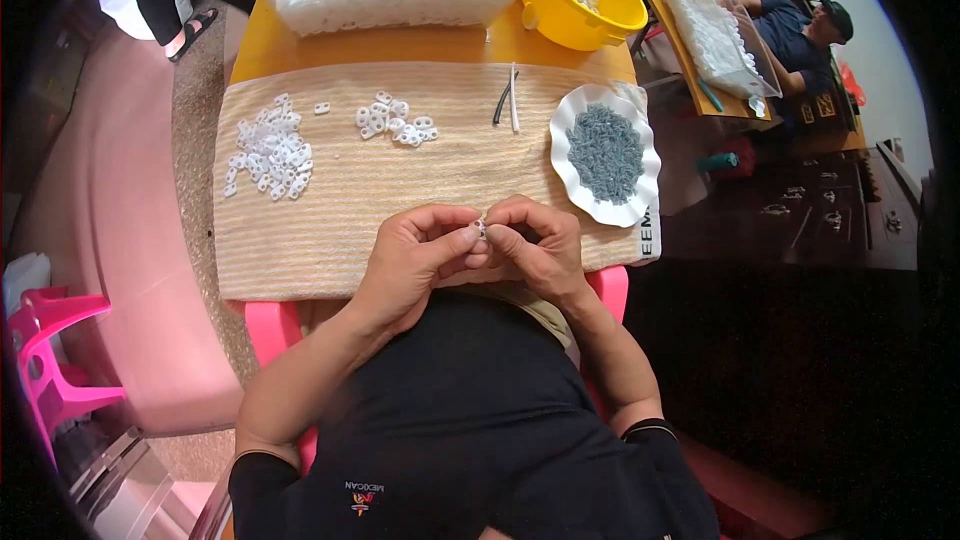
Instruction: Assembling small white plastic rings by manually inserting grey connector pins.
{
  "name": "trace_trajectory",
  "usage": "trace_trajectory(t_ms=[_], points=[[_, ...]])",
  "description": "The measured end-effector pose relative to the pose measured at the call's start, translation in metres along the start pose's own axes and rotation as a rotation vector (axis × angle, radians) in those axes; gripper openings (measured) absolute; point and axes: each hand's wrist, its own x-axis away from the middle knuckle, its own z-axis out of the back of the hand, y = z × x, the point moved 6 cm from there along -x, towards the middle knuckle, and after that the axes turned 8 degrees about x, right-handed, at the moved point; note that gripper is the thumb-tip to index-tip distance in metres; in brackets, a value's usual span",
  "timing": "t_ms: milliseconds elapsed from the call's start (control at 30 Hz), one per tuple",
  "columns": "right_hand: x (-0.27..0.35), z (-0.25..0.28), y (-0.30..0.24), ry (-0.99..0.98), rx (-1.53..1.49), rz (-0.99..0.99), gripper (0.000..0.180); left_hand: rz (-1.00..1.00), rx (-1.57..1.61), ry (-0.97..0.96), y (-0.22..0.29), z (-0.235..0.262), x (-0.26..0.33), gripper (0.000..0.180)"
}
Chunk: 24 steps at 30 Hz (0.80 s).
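Observation:
My left hand [423,252] and my right hand [538,245] meet over the front edge of the cloth, fingertips pinched together. Between them they grip a small white plastic piece [481,227], mostly covered by the fingers. It resembles the loose white pieces with holes on the cloth. A larger heap of these white pieces [272,152] lies at the left, and a smaller group [396,120] lies beyond my left hand. To the right, a white scalloped plate [561,155] holds many small grey-blue pieces [607,153]. One black and one white thin stick [515,100] lie between group and plate.
A clear tub of white pieces [400,2] and a yellow basin [570,25] stand at the table's far side. Pink stools [60,370] are at the left. Another person [800,40] sits at a table at upper right, beside a second clear tub [715,45].

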Motion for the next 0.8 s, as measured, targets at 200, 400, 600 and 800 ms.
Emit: trace_trajectory(t_ms=[200, 400, 600, 800], points=[[0.0010, 0.0022, 0.0003, 0.034, -0.003, -0.002, 0.009, 0.001, -0.009, -0.008, -0.0021, -0.0002, -0.0010, 0.016], [0.0019, 0.0024, 0.0004, 0.028, 0.015, -0.025, 0.008, 0.012, -0.004, 0.011, -0.0023, 0.0010, -0.0014, 0.016], [0.0028, 0.0032, 0.0031, 0.021, -0.006, -0.014, 0.009, 0.008, 0.007, 0.005, -0.0035, 0.0021, -0.0020, 0.016], [0.0031, 0.0049, 0.0020, 0.031, 0.025, 0.035, 0.008, 0.011, 0.008, 0.000, -0.0043, 0.0030, -0.0020, 0.016]])
